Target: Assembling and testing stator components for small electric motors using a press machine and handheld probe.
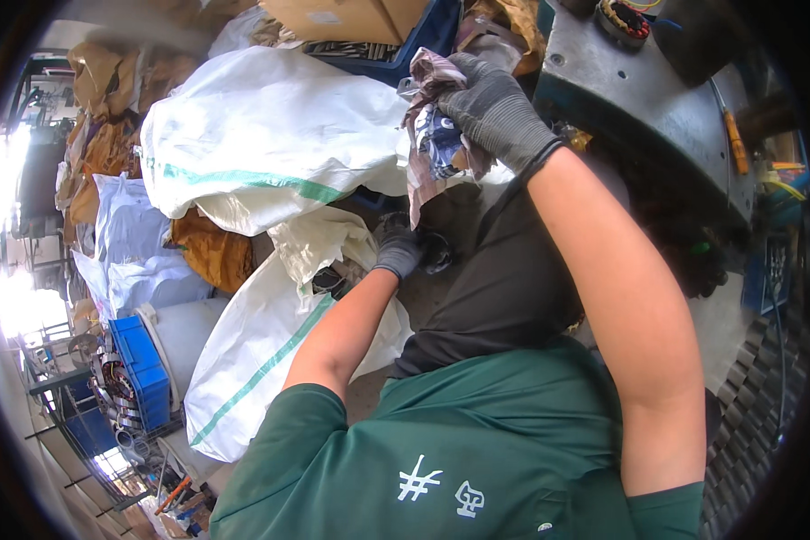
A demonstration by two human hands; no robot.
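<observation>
R hand (pixel 495 112) grips crumpled printed sheet (pixel 436 148) at R end of upper white sack (pixel 270 117), L hand (pixel 400 252) low beside lower white sack (pixel 243 373), grip hidden, can't tell; step prob. = sheet handling, next move likely needs sheet kept clear of L.

One head-worn fisheye looks steeply down over the green shirt (pixel 504 405).

Strong light enters from the far left — patches there burn out to white — and brightens the upper white woven sack (pixel 270 126). Shade dims the gloved left hand (pixel 398 252) and deepens under the metal workbench (pixel 639 112). Toward the black circular rim, edges bend and soften.
</observation>
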